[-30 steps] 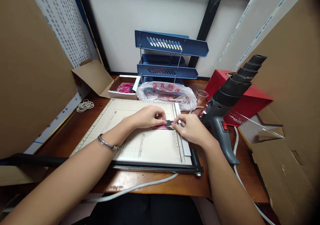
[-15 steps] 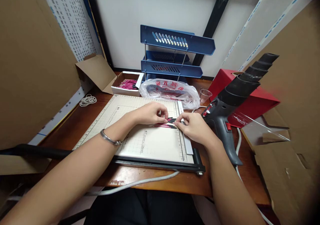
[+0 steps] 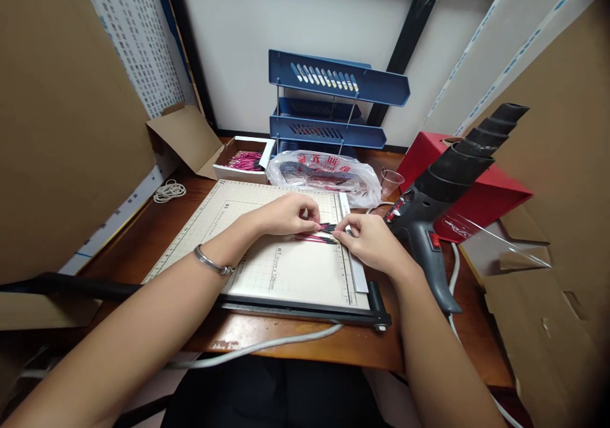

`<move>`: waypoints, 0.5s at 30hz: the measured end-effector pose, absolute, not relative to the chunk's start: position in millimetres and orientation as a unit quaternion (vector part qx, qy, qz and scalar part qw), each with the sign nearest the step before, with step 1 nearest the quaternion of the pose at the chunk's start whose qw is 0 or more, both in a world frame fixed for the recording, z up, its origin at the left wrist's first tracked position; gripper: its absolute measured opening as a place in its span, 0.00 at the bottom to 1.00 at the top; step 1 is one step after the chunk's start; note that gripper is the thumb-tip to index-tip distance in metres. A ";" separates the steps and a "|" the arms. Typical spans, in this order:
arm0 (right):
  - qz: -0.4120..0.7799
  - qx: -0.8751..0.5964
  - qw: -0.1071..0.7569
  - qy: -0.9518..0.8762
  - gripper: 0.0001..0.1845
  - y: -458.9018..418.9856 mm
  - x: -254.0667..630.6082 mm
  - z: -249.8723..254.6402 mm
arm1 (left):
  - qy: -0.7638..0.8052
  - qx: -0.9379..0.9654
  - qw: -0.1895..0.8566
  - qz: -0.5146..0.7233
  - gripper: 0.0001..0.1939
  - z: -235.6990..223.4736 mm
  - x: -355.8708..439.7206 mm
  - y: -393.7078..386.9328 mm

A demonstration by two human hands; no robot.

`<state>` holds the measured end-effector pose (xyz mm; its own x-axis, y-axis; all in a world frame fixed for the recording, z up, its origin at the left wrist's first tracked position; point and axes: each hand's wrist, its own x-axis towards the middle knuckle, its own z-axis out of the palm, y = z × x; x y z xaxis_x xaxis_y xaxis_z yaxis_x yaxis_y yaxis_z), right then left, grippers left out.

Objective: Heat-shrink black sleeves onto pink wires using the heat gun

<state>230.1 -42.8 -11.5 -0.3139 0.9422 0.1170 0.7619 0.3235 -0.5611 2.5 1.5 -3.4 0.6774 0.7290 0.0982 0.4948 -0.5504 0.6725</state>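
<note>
Both of my hands are over the cream, grid-printed board of a paper trimmer (image 3: 257,266). My left hand (image 3: 288,214) is closed in a pinch on the pink part of a few thin pink wires with black ends (image 3: 328,228). From the other side my right hand (image 3: 366,240) pinches at the tips of those black ends, beside the trimmer's white edge strip (image 3: 358,275). Just below the fingers, several more pink wires with black ends (image 3: 317,239) lie flat on the board. My fingertips hide part of what they hold.
A black heat gun (image 3: 429,225) leans at the right before a red box (image 3: 481,190). Behind the trimmer are a plastic bag (image 3: 324,171), a small box of pink wires (image 3: 241,175) and blue letter trays (image 3: 338,79). The trimmer's black handle (image 3: 81,286) extends left. A white cord (image 3: 267,344) crosses the front.
Almost nothing differs. Both hands keep their pinch at the wires, with only tiny finger shifts, and the whole view has moved slightly.
</note>
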 end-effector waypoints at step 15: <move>0.201 -0.532 0.220 -0.792 0.12 -41.3 232.0 -13.9 | 0.346 0.872 0.289 0.189 0.11 -5.6 1.9 5.0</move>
